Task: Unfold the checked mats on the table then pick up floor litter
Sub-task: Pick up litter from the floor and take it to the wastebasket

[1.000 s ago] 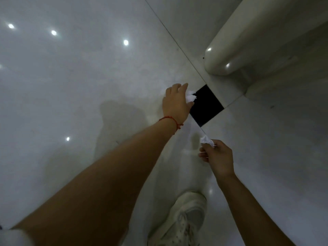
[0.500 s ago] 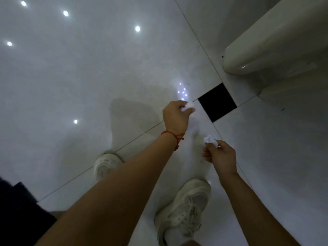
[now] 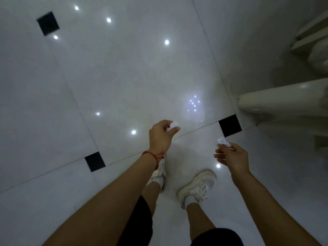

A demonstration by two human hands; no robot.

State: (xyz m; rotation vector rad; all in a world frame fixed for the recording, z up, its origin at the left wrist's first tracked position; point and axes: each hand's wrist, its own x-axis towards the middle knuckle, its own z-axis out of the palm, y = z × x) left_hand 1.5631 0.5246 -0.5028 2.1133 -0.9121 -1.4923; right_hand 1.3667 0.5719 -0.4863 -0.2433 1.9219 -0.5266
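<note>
The right hand (image 3: 232, 157) pinches a crumpled scrap of white paper (image 3: 223, 141) at its fingertips, the other fingers loosely curled below. The left hand (image 3: 160, 135), with a red string (image 3: 152, 155) round its wrist, holds a second paper wad (image 3: 173, 125) between thumb and forefingers, most of it hidden in the grip. Both wads are lifted clear of the floor (image 3: 106, 77), above a pair of white shoes (image 3: 197, 185). Such litter looks nearly weightless, soft and easily squashed, so a light pinch anywhere on the bulk should hold it; it is not likely to slip or break. Farther out the glossy pale tiles carry small black squares (image 3: 229, 125) at their corners and reflected ceiling lights. I see no more litter there. A pale rounded piece of furniture (image 3: 284, 100) stands at the right edge.
</note>
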